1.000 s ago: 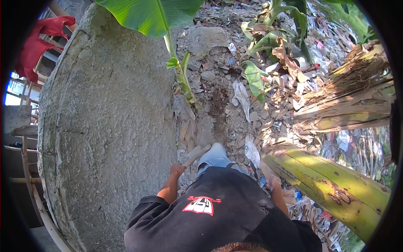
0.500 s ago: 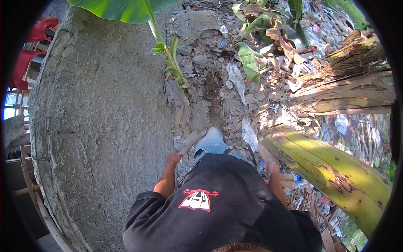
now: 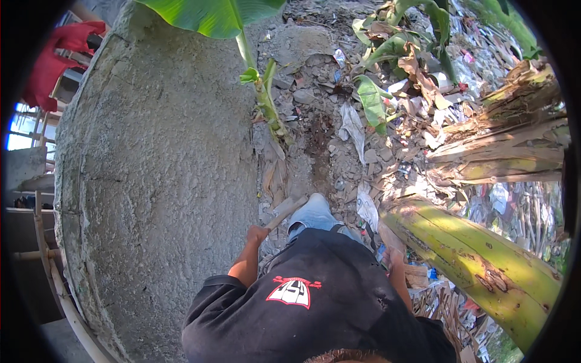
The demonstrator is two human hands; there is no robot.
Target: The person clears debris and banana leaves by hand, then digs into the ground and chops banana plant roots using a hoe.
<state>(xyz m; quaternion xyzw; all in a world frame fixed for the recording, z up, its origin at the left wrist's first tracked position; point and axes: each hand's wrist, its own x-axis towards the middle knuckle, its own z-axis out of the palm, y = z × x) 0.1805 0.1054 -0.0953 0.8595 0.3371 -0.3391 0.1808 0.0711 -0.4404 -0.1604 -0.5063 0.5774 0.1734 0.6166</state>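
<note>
My left hand (image 3: 258, 234) is closed around a pale wooden stick (image 3: 284, 213), which slants up and right past my knee in light blue jeans (image 3: 313, 212). Its far end lies just above the ground beside the wall. My right hand (image 3: 394, 259) hangs at my right side, close to the base of a leaning green banana trunk (image 3: 472, 260). Shade and blur hide its fingers, so whether it holds anything is unclear. A black shirt (image 3: 315, 296) covers my torso between the arms.
A rough concrete wall (image 3: 163, 139) rises along my left. Ahead, a young banana plant (image 3: 270, 112) stands against it, by a dark strip of soil (image 3: 318, 139). Rubble and plastic scraps (image 3: 353, 130) litter the ground. Another banana trunk (image 3: 508, 148) is at right, and red cloth (image 3: 51, 66) hangs beyond the wall.
The whole view has shifted slightly, so the wall, plants and ground sit farther right and lower. My left hand keeps its hold on the stick, and my right hand stays at my side.
</note>
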